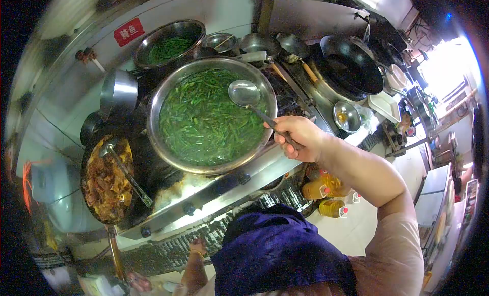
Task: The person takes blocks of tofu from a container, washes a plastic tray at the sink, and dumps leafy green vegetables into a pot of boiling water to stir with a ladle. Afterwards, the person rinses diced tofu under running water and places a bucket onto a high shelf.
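Note:
My right hand (300,138) is closed around the dark handle of a metal ladle (244,93). The ladle's bowl is over the upper right part of a wide steel basin (153,124). Chopped green vegetables (204,118) fill the basin, in cloudy green liquid. Low down, beside the dark blue apron (280,250), hangs my left hand (197,246), with a band at its wrist; its fingers are too small and blurred to make out. Left of the basin, a pan of browned food in sauce (104,186) has another ladle (125,168) lying in it.
Behind the basin stand another bowl of greens (170,50) and several pans. A large black wok (351,67) is at the back right, near a small metal bowl (347,116). Yellow oil bottles (332,208) stand below the stove's front edge. A pan handle (115,250) projects frontward.

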Action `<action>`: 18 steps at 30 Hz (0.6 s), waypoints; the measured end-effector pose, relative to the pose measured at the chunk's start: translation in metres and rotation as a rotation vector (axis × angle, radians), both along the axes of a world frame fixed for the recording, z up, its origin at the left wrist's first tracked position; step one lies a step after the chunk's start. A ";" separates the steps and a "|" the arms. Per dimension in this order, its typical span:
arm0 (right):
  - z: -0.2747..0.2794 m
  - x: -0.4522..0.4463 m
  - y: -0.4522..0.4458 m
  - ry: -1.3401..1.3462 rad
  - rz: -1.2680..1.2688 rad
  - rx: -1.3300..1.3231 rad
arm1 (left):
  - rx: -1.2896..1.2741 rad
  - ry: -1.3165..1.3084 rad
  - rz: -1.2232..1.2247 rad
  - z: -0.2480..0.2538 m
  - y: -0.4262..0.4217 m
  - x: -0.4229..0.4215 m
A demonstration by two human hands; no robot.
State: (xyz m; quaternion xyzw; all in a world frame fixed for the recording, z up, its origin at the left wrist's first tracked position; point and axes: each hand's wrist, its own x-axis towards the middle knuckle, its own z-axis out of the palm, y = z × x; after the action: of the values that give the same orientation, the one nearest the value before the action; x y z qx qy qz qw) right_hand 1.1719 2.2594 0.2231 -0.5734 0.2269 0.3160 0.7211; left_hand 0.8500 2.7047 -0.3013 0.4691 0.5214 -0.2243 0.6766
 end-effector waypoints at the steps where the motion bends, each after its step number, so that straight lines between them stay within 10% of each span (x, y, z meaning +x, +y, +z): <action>1: -0.003 0.002 -0.003 0.006 0.005 -0.002 | 0.044 0.002 -0.063 -0.001 0.000 -0.001; 18: 0.039 -0.010 -0.055 -0.148 0.131 0.029 | 0.136 -0.089 -0.420 -0.007 -0.009 0.006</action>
State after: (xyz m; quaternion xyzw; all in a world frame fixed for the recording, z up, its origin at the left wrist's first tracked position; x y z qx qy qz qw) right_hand 1.1616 2.2043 0.2621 -0.5983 0.1303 0.3224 0.7219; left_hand 0.8564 2.6953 -0.3083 0.6214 0.3959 -0.3034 0.6043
